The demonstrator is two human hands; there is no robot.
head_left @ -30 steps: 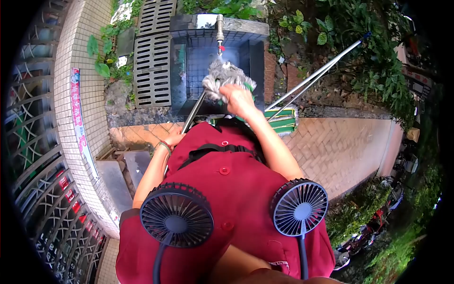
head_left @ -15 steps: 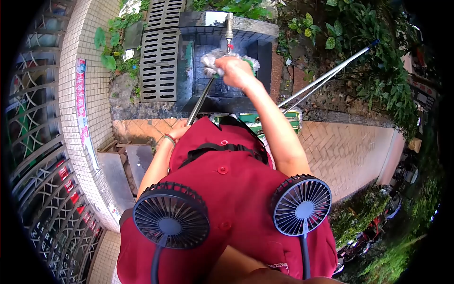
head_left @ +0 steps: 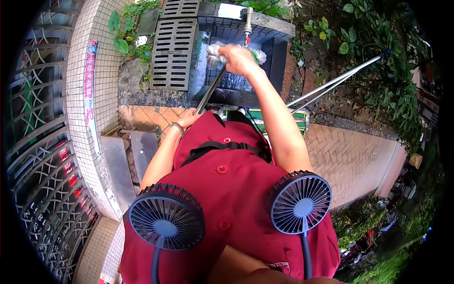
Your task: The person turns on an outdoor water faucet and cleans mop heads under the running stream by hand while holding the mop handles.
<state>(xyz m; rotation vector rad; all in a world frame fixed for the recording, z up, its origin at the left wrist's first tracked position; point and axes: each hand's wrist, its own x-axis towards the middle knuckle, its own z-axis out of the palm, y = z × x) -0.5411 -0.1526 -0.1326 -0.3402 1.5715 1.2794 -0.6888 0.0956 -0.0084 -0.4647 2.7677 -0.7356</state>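
A mop crosses in front of me, its metal handle (head_left: 211, 89) slanting up to a whitish string mop head (head_left: 215, 56) with some green on it. My left hand (head_left: 189, 117) is closed round the lower part of the handle, near my waist. Up at the other end, my right hand (head_left: 240, 61) grips the mop head; its fingertips are partly hidden in the strands. The head is over a tiled basin (head_left: 283, 29), just below a metal tap (head_left: 248, 28) with a red part. Water covers the basin's bottom.
A slotted grate (head_left: 173, 57) lies left of the basin. Right of it, metal poles (head_left: 336, 81) lean towards the plants (head_left: 373, 99). A green and white striped thing (head_left: 257, 120) is near my feet. A tiled wall (head_left: 80, 102) stands on the left, brick paving (head_left: 345, 151) on the right.
The whole view has shifted slightly, with the basin now farther right and higher. Both hands keep their hold on the mop; its head sits a little differently below the tap.
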